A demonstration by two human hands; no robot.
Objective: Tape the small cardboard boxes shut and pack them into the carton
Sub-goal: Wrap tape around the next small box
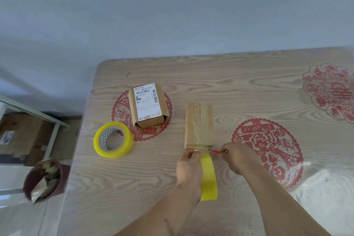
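A small brown cardboard box [199, 123] lies in the middle of the table with clear tape running along its top seam. My left hand [189, 166] holds a roll of yellow tape [208, 176] just in front of the box, and the tape stretches from the roll to the box's near end. My right hand [234, 156] pinches a small red cutter [215, 151] at that stretched tape. A second small box [148, 106] with a white shipping label lies farther back left, its near end flaps loose. No carton shows on the table.
A second yellow tape roll [113, 140] lies flat at the left of the wood-grain table [134, 188], which carries red paper-cut decals under clear film. Left of the table, on the floor, stand a dark red bin [45, 180] of scraps and some brown cartons [24, 136].
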